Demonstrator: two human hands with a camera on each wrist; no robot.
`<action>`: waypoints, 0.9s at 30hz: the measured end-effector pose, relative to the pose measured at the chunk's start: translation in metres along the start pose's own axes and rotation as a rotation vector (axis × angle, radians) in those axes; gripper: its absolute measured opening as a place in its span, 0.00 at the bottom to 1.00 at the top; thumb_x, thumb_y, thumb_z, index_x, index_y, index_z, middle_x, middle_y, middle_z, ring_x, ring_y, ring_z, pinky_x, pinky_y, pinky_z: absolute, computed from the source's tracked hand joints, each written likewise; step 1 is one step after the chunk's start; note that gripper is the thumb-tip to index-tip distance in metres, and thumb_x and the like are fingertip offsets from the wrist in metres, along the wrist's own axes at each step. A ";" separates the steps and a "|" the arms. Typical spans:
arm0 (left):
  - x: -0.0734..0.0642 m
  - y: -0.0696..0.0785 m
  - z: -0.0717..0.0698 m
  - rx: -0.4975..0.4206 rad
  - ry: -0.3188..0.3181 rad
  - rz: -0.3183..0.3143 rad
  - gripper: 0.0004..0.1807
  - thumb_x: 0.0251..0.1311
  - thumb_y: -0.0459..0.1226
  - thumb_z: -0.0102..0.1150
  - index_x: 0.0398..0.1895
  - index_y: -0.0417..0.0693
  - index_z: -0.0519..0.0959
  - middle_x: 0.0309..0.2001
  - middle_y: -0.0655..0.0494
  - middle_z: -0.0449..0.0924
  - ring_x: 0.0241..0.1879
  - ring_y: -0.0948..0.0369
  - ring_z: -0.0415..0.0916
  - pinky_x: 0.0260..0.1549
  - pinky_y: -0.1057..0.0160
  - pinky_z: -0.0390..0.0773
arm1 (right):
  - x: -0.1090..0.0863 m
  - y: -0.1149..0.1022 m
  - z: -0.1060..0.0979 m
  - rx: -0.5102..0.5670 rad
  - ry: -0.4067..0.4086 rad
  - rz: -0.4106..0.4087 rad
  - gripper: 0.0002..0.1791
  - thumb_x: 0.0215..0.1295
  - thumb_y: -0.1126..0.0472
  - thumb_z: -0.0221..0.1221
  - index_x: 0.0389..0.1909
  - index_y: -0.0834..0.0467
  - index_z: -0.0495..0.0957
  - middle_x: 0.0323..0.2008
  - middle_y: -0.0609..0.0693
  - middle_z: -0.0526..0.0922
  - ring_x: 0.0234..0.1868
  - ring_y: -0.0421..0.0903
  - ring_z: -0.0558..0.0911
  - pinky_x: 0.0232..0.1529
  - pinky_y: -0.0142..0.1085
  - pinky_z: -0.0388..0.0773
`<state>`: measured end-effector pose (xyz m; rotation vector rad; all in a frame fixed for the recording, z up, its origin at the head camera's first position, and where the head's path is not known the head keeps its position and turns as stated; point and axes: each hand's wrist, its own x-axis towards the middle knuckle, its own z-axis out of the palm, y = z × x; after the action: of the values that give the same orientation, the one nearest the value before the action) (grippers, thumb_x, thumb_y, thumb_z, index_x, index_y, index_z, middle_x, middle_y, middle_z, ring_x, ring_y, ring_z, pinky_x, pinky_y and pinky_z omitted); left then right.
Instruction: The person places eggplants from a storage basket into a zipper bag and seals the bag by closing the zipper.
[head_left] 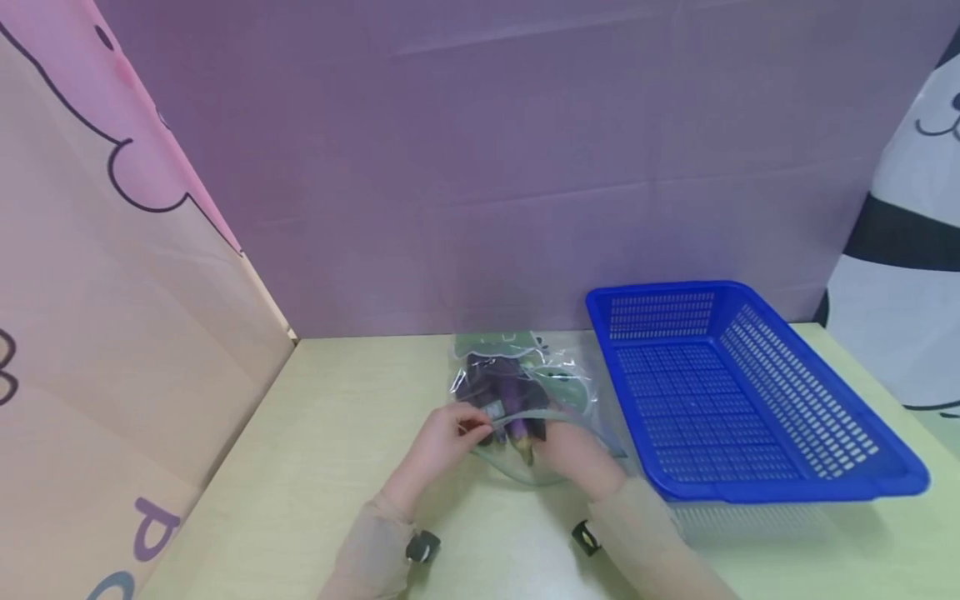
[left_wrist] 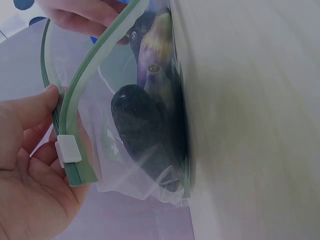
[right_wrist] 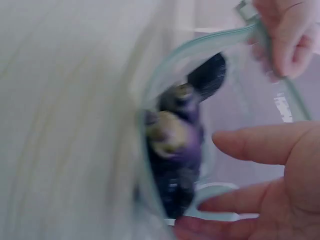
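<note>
A clear zip bag [head_left: 581, 392] with a green-edged mouth lies on the table and contains several dark purple eggplants [head_left: 510, 387]. My left hand [head_left: 450, 433] pinches the left side of the bag's mouth between thumb and fingers, close to the white slider [left_wrist: 68, 150]. The mouth is spread apart. At the right side of the opening, my right hand [head_left: 577, 454] reaches in beside the eggplants. Its thumb and fingers are held apart in the right wrist view, close to a pale-ended eggplant [right_wrist: 167, 135], with nothing gripped between them.
A blue slatted basket [head_left: 618, 400] stands to the right, stacked on a clear container [head_left: 750, 521]. Behind the table rises a purple cloth wall [head_left: 465, 167]. Printed cloth [head_left: 150, 350] hangs along the left side.
</note>
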<state>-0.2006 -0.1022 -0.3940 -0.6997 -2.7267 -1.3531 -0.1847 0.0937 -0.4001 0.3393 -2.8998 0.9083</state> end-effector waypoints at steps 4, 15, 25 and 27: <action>0.000 0.000 -0.001 0.001 0.005 -0.002 0.04 0.57 0.30 0.61 0.34 0.40 0.83 0.32 0.51 0.82 0.32 0.61 0.77 0.33 0.71 0.77 | -0.009 -0.006 -0.008 -0.015 -0.037 0.028 0.19 0.57 0.59 0.63 0.50 0.61 0.77 0.43 0.61 0.84 0.42 0.58 0.83 0.45 0.52 0.79; -0.001 -0.001 0.000 -0.011 0.012 -0.011 0.04 0.56 0.30 0.61 0.34 0.39 0.83 0.32 0.51 0.81 0.31 0.61 0.77 0.32 0.72 0.77 | -0.023 -0.009 -0.021 -0.028 -0.157 0.052 0.19 0.59 0.58 0.61 0.46 0.67 0.78 0.41 0.60 0.84 0.41 0.55 0.82 0.44 0.50 0.79; -0.001 -0.004 0.000 -0.009 0.004 -0.007 0.04 0.56 0.30 0.61 0.34 0.39 0.82 0.32 0.50 0.81 0.31 0.60 0.77 0.31 0.73 0.77 | -0.027 -0.013 -0.034 0.108 -0.175 0.093 0.18 0.60 0.58 0.60 0.48 0.65 0.78 0.36 0.53 0.84 0.36 0.48 0.82 0.36 0.42 0.80; -0.001 -0.004 0.000 -0.007 0.006 -0.004 0.04 0.56 0.30 0.61 0.34 0.39 0.82 0.32 0.50 0.82 0.32 0.60 0.77 0.31 0.73 0.77 | -0.027 -0.014 -0.037 0.113 -0.174 0.090 0.19 0.60 0.57 0.60 0.48 0.65 0.77 0.36 0.53 0.85 0.36 0.49 0.82 0.36 0.42 0.80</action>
<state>-0.2011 -0.1046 -0.3972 -0.6901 -2.7214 -1.3637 -0.1547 0.1088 -0.3665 0.3132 -3.0501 1.1132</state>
